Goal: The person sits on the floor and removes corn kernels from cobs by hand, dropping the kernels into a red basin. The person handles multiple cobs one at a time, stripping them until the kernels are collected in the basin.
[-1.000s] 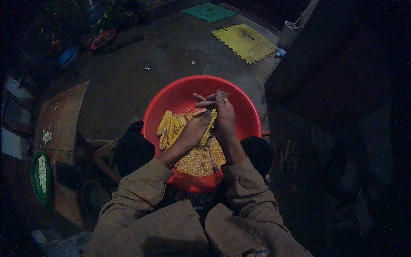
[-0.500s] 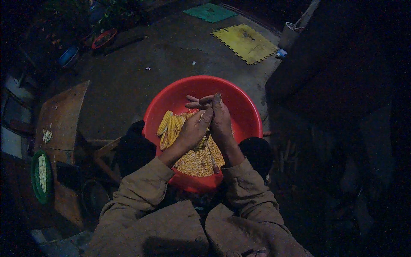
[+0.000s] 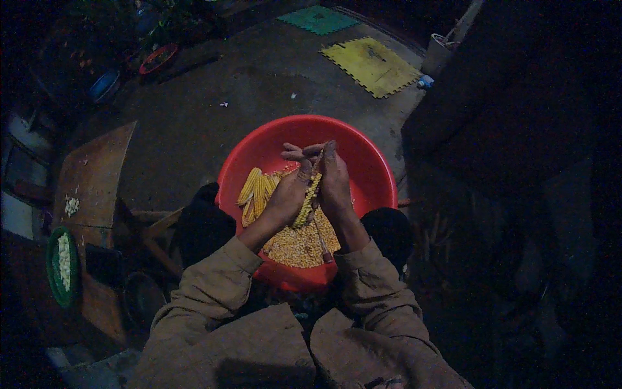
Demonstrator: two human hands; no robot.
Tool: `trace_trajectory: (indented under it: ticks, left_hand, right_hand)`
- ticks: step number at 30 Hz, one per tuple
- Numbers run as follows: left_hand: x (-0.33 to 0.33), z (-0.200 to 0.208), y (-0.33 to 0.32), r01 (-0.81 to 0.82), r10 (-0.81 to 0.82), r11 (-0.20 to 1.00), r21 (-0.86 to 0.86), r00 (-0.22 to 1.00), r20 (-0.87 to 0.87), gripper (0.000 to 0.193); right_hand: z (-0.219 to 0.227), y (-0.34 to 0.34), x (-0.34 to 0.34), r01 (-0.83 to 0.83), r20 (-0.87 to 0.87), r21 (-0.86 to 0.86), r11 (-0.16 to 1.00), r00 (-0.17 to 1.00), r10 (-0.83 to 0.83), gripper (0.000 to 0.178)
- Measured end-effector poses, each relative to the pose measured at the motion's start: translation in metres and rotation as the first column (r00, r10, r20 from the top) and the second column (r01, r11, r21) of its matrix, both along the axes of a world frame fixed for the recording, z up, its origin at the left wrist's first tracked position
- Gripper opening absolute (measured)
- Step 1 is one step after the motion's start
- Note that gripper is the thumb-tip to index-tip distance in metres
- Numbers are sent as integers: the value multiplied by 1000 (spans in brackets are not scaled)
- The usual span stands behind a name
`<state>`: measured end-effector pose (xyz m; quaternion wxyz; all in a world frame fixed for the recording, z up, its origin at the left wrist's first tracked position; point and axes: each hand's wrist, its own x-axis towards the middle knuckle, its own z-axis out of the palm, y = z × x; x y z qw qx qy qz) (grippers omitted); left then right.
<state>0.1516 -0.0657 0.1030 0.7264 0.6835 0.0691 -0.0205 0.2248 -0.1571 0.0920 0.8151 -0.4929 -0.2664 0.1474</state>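
Note:
A partly shelled corn cob (image 3: 308, 204) is gripped between my two hands above a red basin (image 3: 372, 168). My left hand (image 3: 288, 194) wraps round its left side, with the thumb near its upper end. My right hand (image 3: 334, 181) closes on it from the right, thumb pointing up. Loose corn kernels (image 3: 295, 249) cover the near part of the basin. Several yellow corn cobs (image 3: 259, 188) are piled at the left inside it. A thin tool with a reddish-brown handle (image 3: 327, 256) lies on the kernels below my right hand.
The basin sits between my knees. At left stands a wooden table (image 3: 97, 168) with pale scraps and a green basket (image 3: 50, 269) of pale pieces. Farther off are a yellow foam mat (image 3: 372, 65), a green mat (image 3: 317, 19), a blue basin (image 3: 103, 85) and a red bowl (image 3: 159, 59).
My left thumb and hand have shifted slightly left and down, so more of the cob shows between my hands. The basin and the piled cobs have not moved.

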Motion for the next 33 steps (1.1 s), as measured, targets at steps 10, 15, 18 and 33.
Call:
trace_trajectory:
  ticks: [10,15,18,33]
  left_hand:
    - [1,1,-1,34,-33,996,-77,999,10,48]
    - [-2,6,2,116,-119,990,-82,992,-37,42]
    - [-4,0,-3,115,-115,993,0,993,18,40]
    - [-6,9,2,155,-187,966,-208,972,-143,45]
  right_hand:
    - [4,-4,2,62,-82,39,997,995,-59,54]
    - [10,-4,7,108,-271,159,981,961,-62,53]
    - [10,-11,12,100,-120,87,991,989,-89,56]
    - [9,-10,10,105,-211,120,987,974,-78,53]
